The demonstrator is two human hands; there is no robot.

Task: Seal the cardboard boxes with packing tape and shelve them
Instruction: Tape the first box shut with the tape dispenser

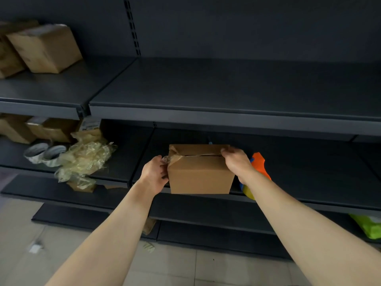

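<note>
A small cardboard box (199, 174) stands on the dark middle shelf (309, 182), its top flaps nearly closed with clear tape across them. My left hand (155, 174) grips the box's left side, where a loose end of tape is crumpled at the corner. My right hand (235, 159) holds the top right corner, fingers curled over the flap. An orange and blue tape dispenser (260, 164) lies on the shelf just right of the box, partly hidden by my right forearm.
Two sealed boxes (44, 48) sit at the far left of the upper shelf (226, 87). Lower left hold more boxes (47, 129), two tape rolls (44, 153) and a wad of used tape (84, 159). A green bag (369, 227) lies at the lower right. Tiled floor below.
</note>
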